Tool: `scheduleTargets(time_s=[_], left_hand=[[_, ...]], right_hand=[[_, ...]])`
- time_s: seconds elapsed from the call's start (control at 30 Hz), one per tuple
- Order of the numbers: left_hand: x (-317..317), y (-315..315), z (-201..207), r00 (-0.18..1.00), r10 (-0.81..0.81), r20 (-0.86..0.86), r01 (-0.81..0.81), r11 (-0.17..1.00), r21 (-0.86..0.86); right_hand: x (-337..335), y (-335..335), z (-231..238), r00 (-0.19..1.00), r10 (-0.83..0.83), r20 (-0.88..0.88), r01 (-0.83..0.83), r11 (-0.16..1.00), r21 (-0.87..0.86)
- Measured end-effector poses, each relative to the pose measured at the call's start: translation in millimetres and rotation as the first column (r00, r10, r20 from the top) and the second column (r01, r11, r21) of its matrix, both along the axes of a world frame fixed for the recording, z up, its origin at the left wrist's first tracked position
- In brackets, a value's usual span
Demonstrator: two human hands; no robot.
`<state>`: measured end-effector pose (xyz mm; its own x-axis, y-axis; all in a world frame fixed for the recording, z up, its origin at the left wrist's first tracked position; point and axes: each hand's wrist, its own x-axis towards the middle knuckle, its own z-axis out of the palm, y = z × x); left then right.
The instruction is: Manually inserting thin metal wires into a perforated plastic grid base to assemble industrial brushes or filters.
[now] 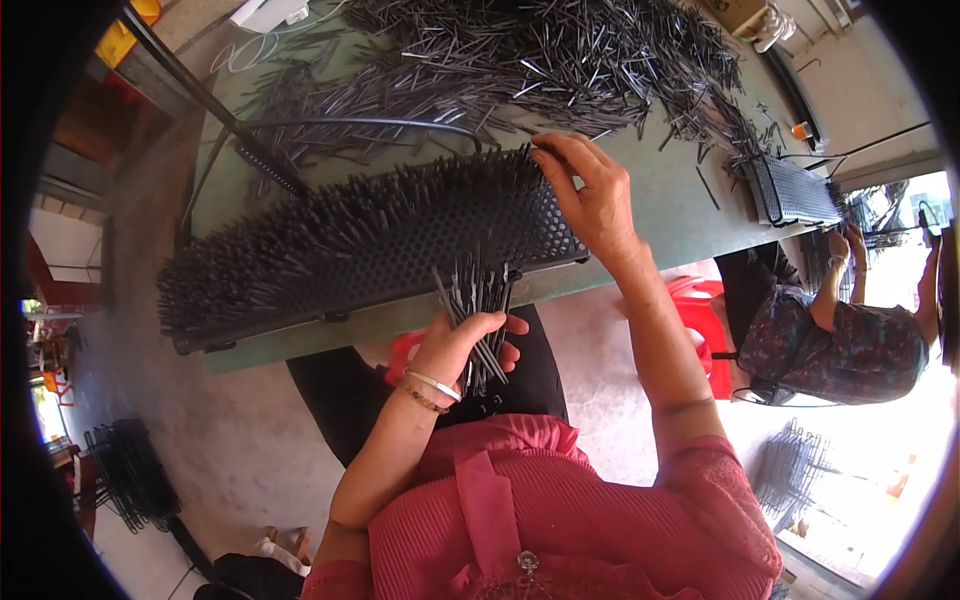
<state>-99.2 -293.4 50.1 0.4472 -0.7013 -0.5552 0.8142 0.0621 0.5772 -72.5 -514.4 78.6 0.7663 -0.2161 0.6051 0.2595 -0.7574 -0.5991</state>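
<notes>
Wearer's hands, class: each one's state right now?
Left hand: closed around a bundle of dark strips.
Right hand: at the perforated panel; grip cannot be told.

I see one holed rack (440, 235) along the near edge of the table (660, 205). A heap of sticks (560, 60) lies behind it. A second rack (800, 192) sits at the right edge. More sticks (480, 298) are in the left hand (462, 345), before the first rack.
</notes>
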Motion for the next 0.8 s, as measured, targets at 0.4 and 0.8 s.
scheduleTargets(time_s=[0.4,0.8], left_hand=[[0.6,0.6,1.0,1.000,-0.011,0.000,0.011,1.000,0.010],[0.2,0.9,-0.5,0.999,-0.031,0.011,0.031,0.999,-0.011]], right_hand=[[1.3,-0.6,-7.2,1.000,-0.006,-0.029,0.009,0.997,0.077],[-8.4,-8.6,-14.9,0.997,-0.051,-0.050,0.057,0.992,0.116]])
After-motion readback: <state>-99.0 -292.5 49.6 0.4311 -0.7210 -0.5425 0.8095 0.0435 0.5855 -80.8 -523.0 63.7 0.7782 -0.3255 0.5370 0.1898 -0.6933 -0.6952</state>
